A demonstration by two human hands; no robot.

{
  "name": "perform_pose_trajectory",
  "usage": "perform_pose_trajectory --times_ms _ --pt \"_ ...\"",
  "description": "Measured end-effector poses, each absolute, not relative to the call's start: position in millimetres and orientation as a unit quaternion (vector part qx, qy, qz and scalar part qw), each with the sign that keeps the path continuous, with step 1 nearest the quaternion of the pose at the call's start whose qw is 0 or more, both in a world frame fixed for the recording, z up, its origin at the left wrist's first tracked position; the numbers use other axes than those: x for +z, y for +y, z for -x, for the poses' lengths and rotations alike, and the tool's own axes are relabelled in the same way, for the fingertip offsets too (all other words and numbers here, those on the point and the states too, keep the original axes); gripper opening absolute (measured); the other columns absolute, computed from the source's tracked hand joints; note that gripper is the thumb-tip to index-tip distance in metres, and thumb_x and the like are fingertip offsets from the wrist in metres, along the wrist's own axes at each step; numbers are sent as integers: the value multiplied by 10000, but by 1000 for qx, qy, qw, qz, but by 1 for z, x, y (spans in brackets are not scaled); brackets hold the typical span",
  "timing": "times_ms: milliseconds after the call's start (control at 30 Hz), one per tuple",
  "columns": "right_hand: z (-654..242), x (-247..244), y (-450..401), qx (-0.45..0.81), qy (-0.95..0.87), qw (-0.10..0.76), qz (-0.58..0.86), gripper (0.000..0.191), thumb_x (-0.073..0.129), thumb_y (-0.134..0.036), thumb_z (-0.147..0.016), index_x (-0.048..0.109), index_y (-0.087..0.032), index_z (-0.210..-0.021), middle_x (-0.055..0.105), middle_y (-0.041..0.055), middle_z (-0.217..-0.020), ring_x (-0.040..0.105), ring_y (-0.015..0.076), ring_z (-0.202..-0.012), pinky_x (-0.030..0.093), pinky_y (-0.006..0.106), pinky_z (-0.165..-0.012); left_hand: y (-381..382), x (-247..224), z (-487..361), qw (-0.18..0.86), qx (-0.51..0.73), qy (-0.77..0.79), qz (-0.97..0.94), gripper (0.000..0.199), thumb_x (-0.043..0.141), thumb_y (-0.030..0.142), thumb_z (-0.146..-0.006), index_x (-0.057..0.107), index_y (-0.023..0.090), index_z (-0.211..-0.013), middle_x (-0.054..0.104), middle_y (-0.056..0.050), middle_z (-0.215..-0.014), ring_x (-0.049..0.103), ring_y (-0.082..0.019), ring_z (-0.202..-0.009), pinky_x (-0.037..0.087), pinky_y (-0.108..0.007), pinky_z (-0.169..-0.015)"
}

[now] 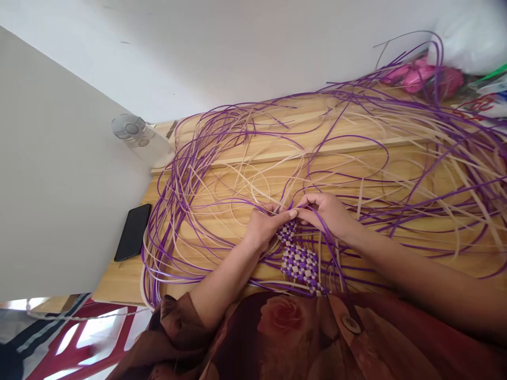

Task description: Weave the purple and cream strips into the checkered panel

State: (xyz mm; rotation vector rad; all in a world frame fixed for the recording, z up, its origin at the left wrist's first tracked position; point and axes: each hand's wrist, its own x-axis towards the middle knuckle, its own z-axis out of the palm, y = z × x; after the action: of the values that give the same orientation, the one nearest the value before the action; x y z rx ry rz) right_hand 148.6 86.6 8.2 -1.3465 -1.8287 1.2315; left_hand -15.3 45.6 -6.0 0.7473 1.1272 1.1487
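Note:
A woven piece (300, 264) of purple and cream strips, in a checked pattern, lies close to the person's body. At its far end my left hand (264, 226) pinches the weave, thumb on top. Just to the right, my right hand (322, 211) has thumb and index finger closed on a purple strip, its fingertips touching or nearly touching the left thumb. Long loose purple and cream strips (170, 221) fan out from the weave to both sides and loop over the wooden table (253, 184).
A black phone (133, 232) lies at the table's left edge, a clear bottle (144, 140) behind it. Pink bundles (422, 76) and a white plastic bag (469, 37) sit at the back right. Behind the table is a pale wall. A red chair (91, 338) shows at lower left.

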Motion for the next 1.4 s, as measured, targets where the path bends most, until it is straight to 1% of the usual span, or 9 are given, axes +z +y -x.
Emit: perform_pose_trajectory --times_ms 200,367,500,600,733,900,1067,1267,1400 --pt "-164 43 114 500 -680 164 511 200 691 -342 -785 709 -150 -840 713 65 -737 640 159 -599 480 262 -568 46 -5 16 621 478 521 -339 306 870 297 -561 635 130 -662 630 -8 -605 531 -95 -516 387 -237 -528" --pt "-186 110 89 106 -752 342 554 183 617 -297 -873 747 -200 -956 731 52 -818 627 148 -658 445 269 -598 47 -3 15 619 497 522 -310 297 864 290 -551 621 129 -605 615 -6 -558 509 -91 -477 374 -236 -496" --pt "-181 95 67 233 -886 155 371 247 564 -375 -920 738 -250 -1042 745 37 -952 677 188 -827 484 291 -719 48 -2 17 642 498 504 -293 291 868 282 -537 637 127 -620 631 -12 -574 532 -100 -490 408 -242 -520" --pt "-177 66 68 187 -887 87 414 257 494 -266 -934 736 -190 -977 737 78 -931 668 233 -884 454 340 -783 47 -3 19 642 508 498 -286 282 865 275 -549 638 127 -624 642 -15 -595 544 -99 -510 422 -240 -541" --pt "-176 66 62 267 -866 100 411 198 528 -282 -915 710 -208 -887 715 26 -798 632 159 -692 416 281 -647 47 -4 20 638 509 502 -287 279 861 277 -553 642 125 -636 642 -18 -603 534 -97 -507 410 -241 -532" --pt "-160 74 56 426 -819 198 330 126 564 -291 -898 632 -185 -905 701 66 -967 627 141 -747 467 266 -687 46 -3 21 632 514 494 -304 289 864 286 -528 635 125 -600 590 7 -543 479 -79 -474 359 -235 -503" --pt "-146 48 84 554 -678 261 407 177 626 -326 -844 578 -170 -912 651 14 -675 597 121 -596 454 229 -575 45 -4 22 647 509 479 -303 283 866 293 -544 656 127 -635 641 -16 -605 523 -96 -517 388 -248 -548" --pt "-153 43 97 541 -677 181 465 340 631 -307 -808 637 -153 -1111 640 -2 -597 564 115 -506 381 210 -490 45 -5 21 648 519 472 -297 283 870 283 -544 650 131 -634 655 -19 -624 544 -105 -540 407 -254 -579" --pt "-146 55 90 415 -766 167 461 285 563 -230 -833 702 -184 -1078 695 16 -696 614 137 -600 415 239 -567 45 -4 22 630 513 479 -332 269 862 283 -555 653 133 -637 634 -2 -610 509 -89 -532 375 -241 -561"
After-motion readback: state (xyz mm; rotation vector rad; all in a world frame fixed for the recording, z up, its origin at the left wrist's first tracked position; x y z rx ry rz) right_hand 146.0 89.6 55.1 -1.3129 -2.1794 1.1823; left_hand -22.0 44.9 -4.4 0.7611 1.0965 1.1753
